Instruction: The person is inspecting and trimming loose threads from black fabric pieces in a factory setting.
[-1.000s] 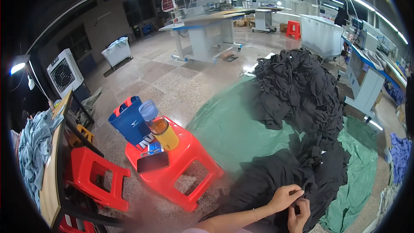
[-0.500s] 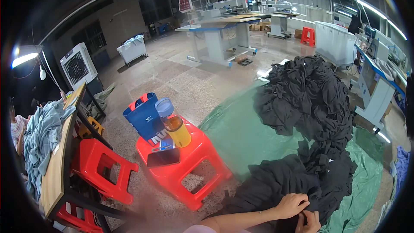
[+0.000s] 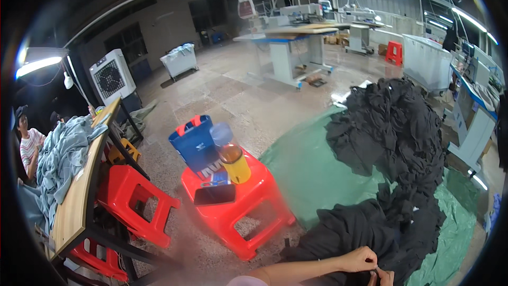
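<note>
My left hand (image 3: 360, 259) is at the lower edge of the view, its fingers curled in a pinch on black fabric (image 3: 346, 229). Close beside it, my right hand (image 3: 385, 277) is also closed, with fingertips nearly meeting the left ones over the dark cloth. The lower picture edge cuts off part of the right hand. Beyond the hands, the black fabric runs up into a large crumpled heap (image 3: 391, 127) on a green plastic sheet (image 3: 296, 164).
To the left, a red stool (image 3: 254, 233) carries a blue bag (image 3: 193, 145), a bottle of amber drink (image 3: 234, 161) and a phone (image 3: 214, 195). A wooden table (image 3: 79, 201) holds grey-blue garments (image 3: 66, 151); a person (image 3: 30, 145) is behind it. White bins and machine tables stand farther off.
The whole view has swung left, so the scene sits farther right and more of the person behind the table shows. My hands stay together at the black fabric, slightly closer to each other.
</note>
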{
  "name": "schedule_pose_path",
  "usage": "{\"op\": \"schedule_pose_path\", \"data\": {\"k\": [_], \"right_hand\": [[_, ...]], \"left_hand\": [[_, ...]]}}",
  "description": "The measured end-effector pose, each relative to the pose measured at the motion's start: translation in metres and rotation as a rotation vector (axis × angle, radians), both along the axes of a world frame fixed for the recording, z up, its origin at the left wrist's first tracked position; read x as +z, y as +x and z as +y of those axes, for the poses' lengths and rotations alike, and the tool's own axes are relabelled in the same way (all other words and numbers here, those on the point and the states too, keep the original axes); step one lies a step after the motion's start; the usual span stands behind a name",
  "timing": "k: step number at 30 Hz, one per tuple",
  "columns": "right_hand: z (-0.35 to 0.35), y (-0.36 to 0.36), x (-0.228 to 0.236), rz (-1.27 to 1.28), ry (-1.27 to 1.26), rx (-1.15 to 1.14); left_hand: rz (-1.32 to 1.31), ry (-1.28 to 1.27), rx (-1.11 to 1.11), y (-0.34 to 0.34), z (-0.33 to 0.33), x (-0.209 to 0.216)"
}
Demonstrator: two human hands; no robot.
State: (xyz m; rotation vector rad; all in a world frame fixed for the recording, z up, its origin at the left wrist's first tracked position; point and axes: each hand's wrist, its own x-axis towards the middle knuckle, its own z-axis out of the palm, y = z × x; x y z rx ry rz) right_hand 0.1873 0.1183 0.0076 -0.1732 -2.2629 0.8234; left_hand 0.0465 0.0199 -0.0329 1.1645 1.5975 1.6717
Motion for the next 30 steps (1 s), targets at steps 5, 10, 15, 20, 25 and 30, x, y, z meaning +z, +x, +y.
{"op": "schedule_pose_path", "data": {"k": [5, 10, 15, 20, 25, 30], "right_hand": [[0.016, -0.002, -0.028, 0.026, -0.079, 0.155], [0.014, -0.001, -0.015, -0.059, -0.140, 0.154], [0.008, -0.004, -0.016, -0.094, -0.329, 0.085], [0.012, -0.010, -0.045, -0.155, -1.083, -0.041], [0.012, -0.008, -0.052, -0.237, -1.161, 0.008], [0.007, -0.003, -0.028, -0.273, -0.928, 0.117]], "left_hand": [[0.064, -0.140, 0.018, 0.009, -0.011, -0.017], [-0.035, -0.037, 0.031, 0.009, -0.016, 0.001], [0.081, -0.111, 0.085, 0.010, -0.014, 0.000], [-0.062, -0.042, 0.215, 0.026, -0.011, -0.006], [-0.287, -0.034, 0.193, 0.030, -0.015, -0.012], [-0.437, -0.038, 0.166, 0.023, -0.018, -0.016]]}}
